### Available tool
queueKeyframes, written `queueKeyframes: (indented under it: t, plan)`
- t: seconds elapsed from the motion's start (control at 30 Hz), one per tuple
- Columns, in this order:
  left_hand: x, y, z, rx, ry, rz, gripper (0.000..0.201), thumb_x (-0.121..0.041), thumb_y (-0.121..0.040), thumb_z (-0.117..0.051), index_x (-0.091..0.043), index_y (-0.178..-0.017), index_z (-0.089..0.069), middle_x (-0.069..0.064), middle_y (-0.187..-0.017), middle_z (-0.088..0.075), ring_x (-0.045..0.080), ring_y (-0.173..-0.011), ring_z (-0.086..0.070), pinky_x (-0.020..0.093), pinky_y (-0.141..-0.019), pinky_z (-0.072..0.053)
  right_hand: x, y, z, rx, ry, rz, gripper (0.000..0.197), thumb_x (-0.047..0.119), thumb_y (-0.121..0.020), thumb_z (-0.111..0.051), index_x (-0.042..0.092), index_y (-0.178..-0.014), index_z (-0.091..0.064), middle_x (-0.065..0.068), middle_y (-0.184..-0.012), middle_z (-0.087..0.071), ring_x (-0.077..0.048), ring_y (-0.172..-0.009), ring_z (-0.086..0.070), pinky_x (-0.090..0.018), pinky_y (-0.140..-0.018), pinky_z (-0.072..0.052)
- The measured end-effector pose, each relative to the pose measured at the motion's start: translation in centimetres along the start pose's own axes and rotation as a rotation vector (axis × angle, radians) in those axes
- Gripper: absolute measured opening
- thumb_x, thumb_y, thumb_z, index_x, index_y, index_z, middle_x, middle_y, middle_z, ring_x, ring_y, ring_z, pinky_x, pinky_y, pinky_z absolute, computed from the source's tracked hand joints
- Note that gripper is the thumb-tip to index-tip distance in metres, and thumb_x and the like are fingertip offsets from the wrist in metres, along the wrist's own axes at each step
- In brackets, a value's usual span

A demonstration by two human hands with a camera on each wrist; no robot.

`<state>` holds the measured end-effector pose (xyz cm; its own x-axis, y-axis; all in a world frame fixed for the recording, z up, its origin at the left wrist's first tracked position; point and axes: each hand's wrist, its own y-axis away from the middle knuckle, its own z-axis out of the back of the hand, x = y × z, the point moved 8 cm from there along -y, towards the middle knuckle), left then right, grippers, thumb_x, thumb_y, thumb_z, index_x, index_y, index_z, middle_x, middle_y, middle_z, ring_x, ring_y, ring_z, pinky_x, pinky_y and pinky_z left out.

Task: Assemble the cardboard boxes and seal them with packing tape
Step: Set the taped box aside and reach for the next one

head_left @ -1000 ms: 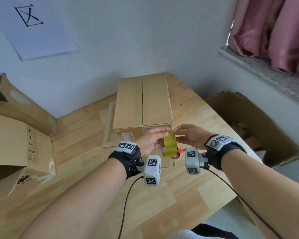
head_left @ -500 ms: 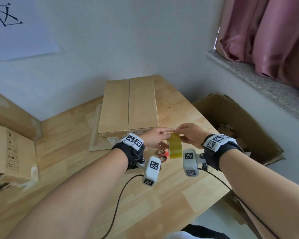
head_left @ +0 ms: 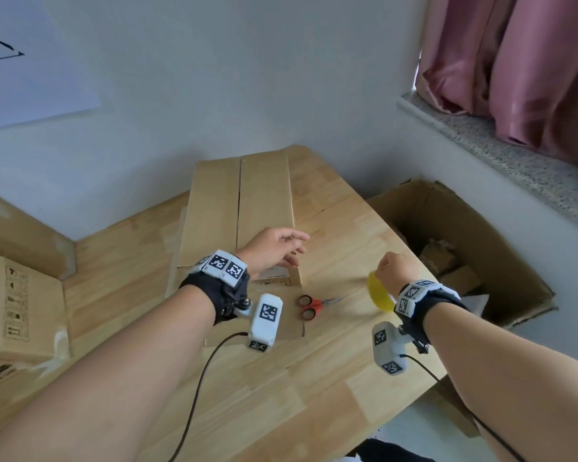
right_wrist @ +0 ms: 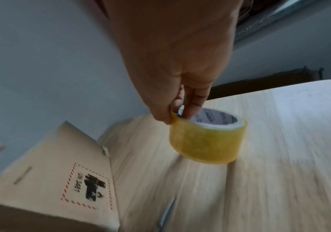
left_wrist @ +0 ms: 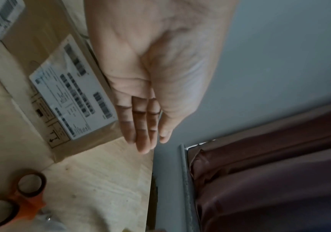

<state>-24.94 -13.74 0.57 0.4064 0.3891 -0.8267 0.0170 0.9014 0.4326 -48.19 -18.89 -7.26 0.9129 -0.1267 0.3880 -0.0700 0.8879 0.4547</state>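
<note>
Right hand pinches the tape roll by its rim, fingers hooked into the core, roll low over the table at about 4 o'clock from the box; motion blur hides whether it touches the wood. Left hand hovers over the box's near right corner, fingers straight and together, holding nothing. Box flaps lie closed, centre seam running 12 to 6, no tape visible on it. Likely step: find the free tape end and start a strip at the seam's near edge; best done with the left palm pressing both flaps flat while the right pulls the roll toward 12, keeping the strip centred. Scissors lie at 6 o'clock of the box, within reach for the cut. Table edge runs close at 3 to 5 o'clock, an open carton below it; a dropped roll could go over. Free room at 6 and 7 o'clock
</note>
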Motion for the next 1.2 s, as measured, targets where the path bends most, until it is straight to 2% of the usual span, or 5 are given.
queueKeyframes:
  t: [0.43,0.67,0.8,1.07,1.2]
  plan:
    - [6.0,5.4,10.8,-0.421,0.246,-0.097,0.024,-0.008,-0.096,-0.050,-0.018,-0.109,-0.067,0.001,-0.099,-0.071,0.014,-0.080,-0.065,0.026,-0.080,-0.055,7.9,-1.4,-0.9,-0.102,-0.199,0.143,0.044,0.009,-0.092,-0.052,0.010,-0.135,-0.043,-0.012,-0.140,-0.033,-0.030,-0.106,-0.055,-0.036,-0.095,-0.042]
    - [12.4,7.3,10.8,-0.236,0.601,0.043,0.021,-0.009,-0.095,-0.051,-0.006,-0.108,-0.068,0.010,-0.101,-0.072,0.017,-0.083,-0.066,0.022,-0.071,-0.055,22.3,3.1,0.7,-0.165,-0.303,0.645,0.021,0.008,-0.094,-0.048,0.013,-0.106,-0.065,-0.001,-0.098,-0.063,-0.014,-0.082,-0.058,-0.021,-0.072,-0.046]
    - [14.3,6.9,9.8,-0.230,0.578,0.072,0.020,-0.010,-0.095,-0.052,-0.009,-0.104,-0.070,0.008,-0.105,-0.072,0.021,-0.098,-0.065,0.026,-0.085,-0.052,24.0,3.7,-5.0,0.166,-0.154,0.597,0.019,0.011,-0.092,-0.053,0.014,-0.106,-0.066,0.008,-0.087,-0.056,-0.013,-0.083,-0.056,-0.019,-0.070,-0.044]
    - [13.7,3.9,7.0,-0.152,0.485,0.080,0.021,-0.011,-0.092,-0.057,-0.004,-0.109,-0.069,0.002,-0.111,-0.071,0.015,-0.111,-0.062,0.029,-0.101,-0.045,24.0,2.9,-6.5,0.190,-0.054,0.583,0.020,0.009,-0.088,-0.057,0.013,-0.107,-0.063,0.011,-0.083,-0.047,-0.011,-0.083,-0.050,-0.013,-0.067,-0.040]
    - [14.5,3.0,6.4,-0.134,0.491,0.103,0.028,-0.008,-0.093,-0.056,0.001,-0.118,-0.063,0.007,-0.119,-0.067,0.016,-0.115,-0.060,0.025,-0.099,-0.046,23.7,2.8,-6.7,0.170,-0.001,0.597,0.018,0.015,-0.090,-0.056,0.020,-0.107,-0.059,0.002,-0.098,-0.047,-0.014,-0.089,-0.049,-0.026,-0.088,-0.045]
